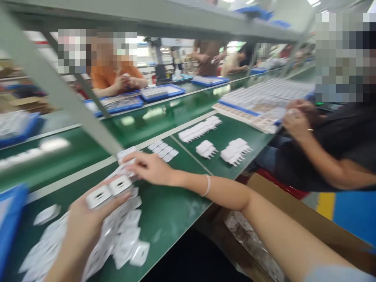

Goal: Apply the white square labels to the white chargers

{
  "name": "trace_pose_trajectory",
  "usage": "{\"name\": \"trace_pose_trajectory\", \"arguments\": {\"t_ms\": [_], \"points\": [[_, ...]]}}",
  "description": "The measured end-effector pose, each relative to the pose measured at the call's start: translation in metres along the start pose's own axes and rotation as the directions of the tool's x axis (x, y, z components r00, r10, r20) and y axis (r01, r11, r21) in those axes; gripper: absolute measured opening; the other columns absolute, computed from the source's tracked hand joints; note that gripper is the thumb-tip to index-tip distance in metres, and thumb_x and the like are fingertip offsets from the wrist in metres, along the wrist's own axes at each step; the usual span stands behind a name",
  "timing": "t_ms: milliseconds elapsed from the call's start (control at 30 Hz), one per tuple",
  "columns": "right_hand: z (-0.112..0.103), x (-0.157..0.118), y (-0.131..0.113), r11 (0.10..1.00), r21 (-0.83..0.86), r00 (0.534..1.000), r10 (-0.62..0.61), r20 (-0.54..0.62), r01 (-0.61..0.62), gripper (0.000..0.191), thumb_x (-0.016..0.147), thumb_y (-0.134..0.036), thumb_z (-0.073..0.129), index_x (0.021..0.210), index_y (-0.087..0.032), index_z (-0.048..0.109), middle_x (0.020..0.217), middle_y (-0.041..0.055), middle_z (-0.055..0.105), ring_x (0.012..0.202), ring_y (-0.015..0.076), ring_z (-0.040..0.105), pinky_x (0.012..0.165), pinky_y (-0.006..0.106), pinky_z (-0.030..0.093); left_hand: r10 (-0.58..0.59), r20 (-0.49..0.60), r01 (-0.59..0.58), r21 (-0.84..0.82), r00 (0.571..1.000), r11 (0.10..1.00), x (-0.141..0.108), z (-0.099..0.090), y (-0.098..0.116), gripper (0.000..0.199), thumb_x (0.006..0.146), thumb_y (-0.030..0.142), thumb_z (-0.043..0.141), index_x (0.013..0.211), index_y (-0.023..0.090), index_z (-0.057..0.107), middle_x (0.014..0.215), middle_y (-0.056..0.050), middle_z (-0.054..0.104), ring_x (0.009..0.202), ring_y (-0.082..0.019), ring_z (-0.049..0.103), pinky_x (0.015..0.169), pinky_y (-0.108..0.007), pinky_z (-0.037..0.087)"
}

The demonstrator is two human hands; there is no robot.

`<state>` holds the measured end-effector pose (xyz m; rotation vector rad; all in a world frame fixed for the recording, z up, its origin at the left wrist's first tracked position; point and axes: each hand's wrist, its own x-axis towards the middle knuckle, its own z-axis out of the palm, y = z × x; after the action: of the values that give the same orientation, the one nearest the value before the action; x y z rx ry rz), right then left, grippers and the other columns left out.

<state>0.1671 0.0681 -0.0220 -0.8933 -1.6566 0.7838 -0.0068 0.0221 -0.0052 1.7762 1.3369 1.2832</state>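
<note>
My left hand (85, 215) is closed around two white charger blocks (121, 185) side by side, their square faces up, each with a dark slot. Just beyond them, my right hand (151, 168) has its fingers curled and pinched over white pieces at the pile's far end. What lies in that pinch is blurred and partly hidden. Under and around my left hand spreads a pile of white square pieces (129, 227), some seemingly in clear film. Flat white squares (163, 150) lie in rows beyond my right wrist.
White chargers with prongs stand in a long row (199, 129) and two smaller groups (236, 150) on the green table (170, 207). A slanted metal post (67, 90) rises beyond my hands. At right, a co-worker's hands (298, 117) work beside a loaded tray. An open cardboard box (293, 207) sits below the edge.
</note>
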Motion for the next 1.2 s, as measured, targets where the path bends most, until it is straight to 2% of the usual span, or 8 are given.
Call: {"name": "trace_pose_trajectory", "arguments": {"t_ms": [67,167,233,333,433,733,1067,1200], "points": [[0.002,-0.005,0.001,0.968,0.238,0.996,0.082,-0.015,-0.076,0.019,0.091,-0.026,0.062,0.108,-0.019,0.065,0.067,-0.0043,0.061,0.056,0.0094,0.059,0.056,0.02,0.051,-0.077,0.1,0.081,-0.035,0.992,0.996,0.002,-0.008,-0.01,0.053,0.059,0.035,0.092,0.109,0.025,0.075,0.102,-0.003,0.079,0.095,-0.032,0.073,0.084,-0.048,0.062],[0.0,-0.01,-0.004,0.895,0.426,0.986,0.162,-0.033,-0.133,0.021,0.085,-0.029,0.068,0.102,-0.018,0.065,0.057,-0.0061,0.059,0.046,0.0085,0.055,0.045,0.019,0.045,0.116,0.07,-0.112,-0.067,0.991,0.992,0.005,-0.012,-0.019,0.048,0.062,0.028,0.09,0.107,0.021,0.076,0.118,-0.008,0.074,0.112,-0.031,0.068,0.104,-0.048,0.052],[-0.002,-0.013,-0.011,0.873,0.463,0.985,0.171,-0.003,-0.15,0.023,0.083,-0.03,0.072,0.101,-0.018,0.065,0.057,-0.0053,0.061,0.045,0.0082,0.056,0.042,0.018,0.043,0.22,0.055,-0.218,-0.045,0.974,0.975,0.005,-0.01,-0.022,0.043,0.066,0.021,0.088,0.107,0.023,0.076,0.123,-0.008,0.072,0.118,-0.028,0.066,0.107,-0.044,0.05],[-0.002,-0.021,-0.021,0.862,0.46,0.977,0.201,0.072,-0.211,0.023,0.083,-0.03,0.074,0.101,-0.017,0.067,0.058,-0.0038,0.065,0.044,0.0076,0.056,0.04,0.018,0.042,0.266,0.06,-0.263,-0.051,0.962,0.963,0.005,-0.007,-0.022,0.042,0.068,0.012,0.084,0.108,0.025,0.075,0.124,-0.006,0.072,0.118,-0.025,0.066,0.106,-0.042,0.05],[0.002,-0.029,-0.025,0.857,0.45,0.968,0.22,0.12,-0.251,0.021,0.084,-0.03,0.073,0.1,-0.017,0.067,0.057,-0.0038,0.065,0.042,0.0072,0.056,0.039,0.017,0.041,0.277,0.071,-0.273,-0.055,0.958,0.96,0.003,-0.006,-0.021,0.041,0.07,0.012,0.083,0.108,0.025,0.074,0.121,-0.006,0.072,0.117,-0.025,0.066,0.106,-0.042,0.05],[0.008,-0.032,-0.023,0.849,0.43,0.951,0.287,0.113,-0.307,0.023,0.08,-0.031,0.074,0.099,-0.018,0.069,0.057,-0.0037,0.064,0.042,0.0078,0.055,0.04,0.02,0.042,0.309,0.1,-0.31,-0.006,0.946,0.951,0.001,-0.006,-0.019,0.036,0.075,0.016,0.08,0.109,0.025,0.074,0.123,-0.006,0.071,0.117,-0.025,0.066,0.105,-0.043,0.051],[0.011,-0.034,-0.019,0.859,0.427,0.959,0.266,0.097,-0.282,0.025,0.079,-0.031,0.075,0.099,-0.016,0.07,0.056,-0.0034,0.063,0.042,0.0078,0.053,0.041,0.02,0.041,0.337,0.095,-0.34,0.015,0.937,0.94,0.0,-0.004,-0.021,0.038,0.075,0.013,0.08,0.111,0.025,0.074,0.122,-0.005,0.072,0.117,-0.023,0.065,0.103,-0.039,0.053],[0.012,-0.033,-0.018,0.863,0.426,0.963,0.25,0.104,-0.27,0.026,0.079,-0.032,0.075,0.099,-0.016,0.069,0.056,-0.0034,0.063,0.043,0.008,0.053,0.043,0.021,0.043,0.34,0.093,-0.343,0.019,0.936,0.939,0.001,-0.005,-0.022,0.037,0.075,0.017,0.08,0.11,0.025,0.074,0.122,-0.006,0.071,0.116,-0.025,0.066,0.103,-0.042,0.053]]}}
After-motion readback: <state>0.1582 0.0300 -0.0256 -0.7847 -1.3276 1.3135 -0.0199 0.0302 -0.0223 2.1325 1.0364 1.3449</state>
